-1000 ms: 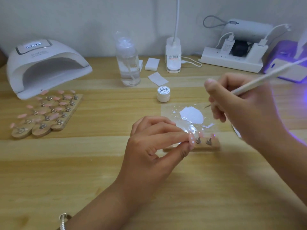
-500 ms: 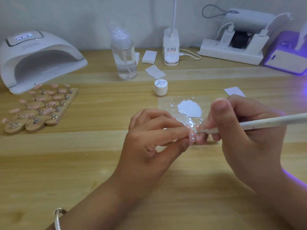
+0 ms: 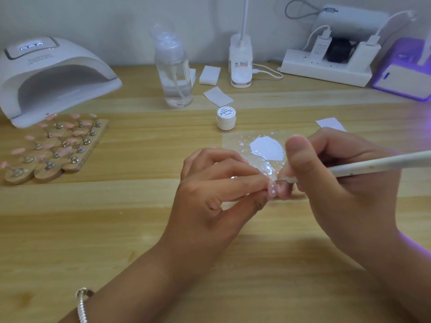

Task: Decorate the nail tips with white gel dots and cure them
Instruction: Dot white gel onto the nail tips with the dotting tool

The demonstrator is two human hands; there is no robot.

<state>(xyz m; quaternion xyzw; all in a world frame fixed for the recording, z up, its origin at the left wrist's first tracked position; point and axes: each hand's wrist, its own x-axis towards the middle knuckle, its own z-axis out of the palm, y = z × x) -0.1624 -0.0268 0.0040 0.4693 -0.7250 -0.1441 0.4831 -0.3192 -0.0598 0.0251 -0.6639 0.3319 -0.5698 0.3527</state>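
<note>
My left hand [image 3: 217,190] pinches a pink nail tip [image 3: 272,189] between thumb and forefinger at the table's middle; white dots show on the tip. My right hand [image 3: 338,183] grips a white dotting pen [image 3: 377,164], and its thin metal point touches the top of that nail tip. Behind the hands lies a clear film [image 3: 235,142] with a blob of white gel [image 3: 267,149]. A small white gel jar [image 3: 225,117] stands closed behind the film. The wooden strip that carries this nail tip is mostly hidden by my fingers.
A white curing lamp [image 3: 51,75] stands at the far left, with wooden holders of pink nail tips [image 3: 56,145] in front of it. Along the back are a clear pump bottle [image 3: 173,73], white pads [image 3: 210,74], a desk lamp base [image 3: 241,61], a power strip [image 3: 326,68] and a purple-lit device [image 3: 405,75].
My right hand came down from above the gel blob and brought the pen point to the nail tip that my left hand holds. The left hand stayed in place.
</note>
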